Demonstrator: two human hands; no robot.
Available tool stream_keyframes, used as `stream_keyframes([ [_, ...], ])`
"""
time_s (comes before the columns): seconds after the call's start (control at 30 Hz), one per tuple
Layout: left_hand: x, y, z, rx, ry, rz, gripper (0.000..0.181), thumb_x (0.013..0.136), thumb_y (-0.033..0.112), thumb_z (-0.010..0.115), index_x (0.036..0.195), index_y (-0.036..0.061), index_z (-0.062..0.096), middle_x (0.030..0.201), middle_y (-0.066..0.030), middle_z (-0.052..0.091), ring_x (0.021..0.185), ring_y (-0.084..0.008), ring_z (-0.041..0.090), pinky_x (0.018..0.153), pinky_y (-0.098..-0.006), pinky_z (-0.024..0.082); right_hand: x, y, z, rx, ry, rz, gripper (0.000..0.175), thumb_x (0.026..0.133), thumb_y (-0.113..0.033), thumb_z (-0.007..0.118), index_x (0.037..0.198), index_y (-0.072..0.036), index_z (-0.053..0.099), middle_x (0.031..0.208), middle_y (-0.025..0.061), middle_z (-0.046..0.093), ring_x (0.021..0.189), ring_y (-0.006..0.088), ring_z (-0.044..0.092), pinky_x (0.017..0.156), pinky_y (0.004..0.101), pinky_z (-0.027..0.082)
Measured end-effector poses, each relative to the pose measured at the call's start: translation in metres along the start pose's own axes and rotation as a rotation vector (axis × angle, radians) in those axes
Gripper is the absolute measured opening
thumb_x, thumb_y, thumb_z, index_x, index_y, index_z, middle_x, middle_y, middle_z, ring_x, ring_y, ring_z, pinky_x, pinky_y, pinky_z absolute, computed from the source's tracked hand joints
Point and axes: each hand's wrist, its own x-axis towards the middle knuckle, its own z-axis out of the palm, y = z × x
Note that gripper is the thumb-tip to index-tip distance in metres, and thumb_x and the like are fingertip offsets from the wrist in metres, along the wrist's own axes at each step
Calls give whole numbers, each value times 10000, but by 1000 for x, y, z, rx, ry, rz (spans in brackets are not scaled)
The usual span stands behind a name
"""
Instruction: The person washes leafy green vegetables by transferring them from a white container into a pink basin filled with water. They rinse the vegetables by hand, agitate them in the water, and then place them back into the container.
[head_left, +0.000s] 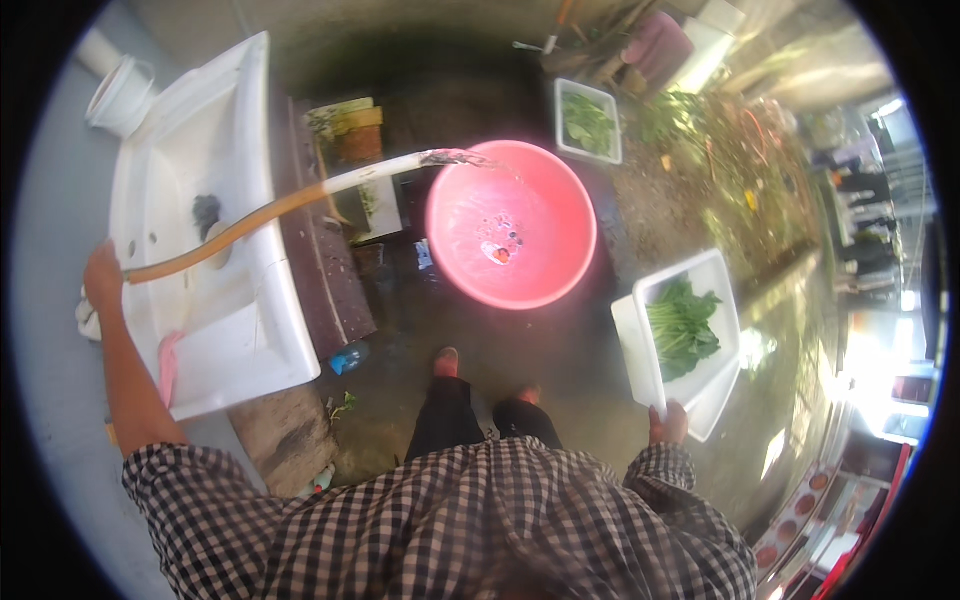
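At the far left my left hand (103, 279) is at the tap end of a hose (277, 210), beyond a white sink (289, 315); what its fingers close on is hidden. The hose, orange then white, reaches over the sink's edge, and water runs from it into a pink basin (525, 289) on the wet ground. My right hand (669, 424) grips the near rim of a white plastic tub (637, 341) holding leafy greens (684, 326). That tub is tilted, with another white container (712, 401) beside or beneath it. A little water lies in the pink basin.
A second white tub (618, 142) of greens (589, 124) stands on the ground beyond the basin. A white bucket (120, 97) is at the sink's far corner. A pink cloth (169, 367) lies in the sink. Bricks (358, 135) and a blue plastic item (349, 360) are near the sink's base.
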Motion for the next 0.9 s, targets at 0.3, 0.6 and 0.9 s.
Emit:
stream_keyframes([
  [0.3,14,18,12,58,-212,-212,425,944,378,366,1073,49,603,1080,-204,595,1005,-398,546,850,-442,435,-6,27,-48,-674,94,-437,258,760,-200,675,899,-13,566,878,132,569,853,313,563,713,431,493],
  [0.6,9,26,-8,36,-210,-201,420,941,373,376,1073,43,600,1083,-211,593,999,-397,552,826,-459,445,-33,-9,-6,357,306,137,159,827,-98,573,929,21,548,924,105,518,916,279,543,735,490,515],
  [0.9,-71,142,-46,-355,171,246,211,887,188,519,936,11,624,928,-178,619,856,-341,578,763,-431,443,-10,53,-48,-498,140,-326,113,789,-76,610,858,3,569,867,99,525,832,284,562,661,464,522],
])
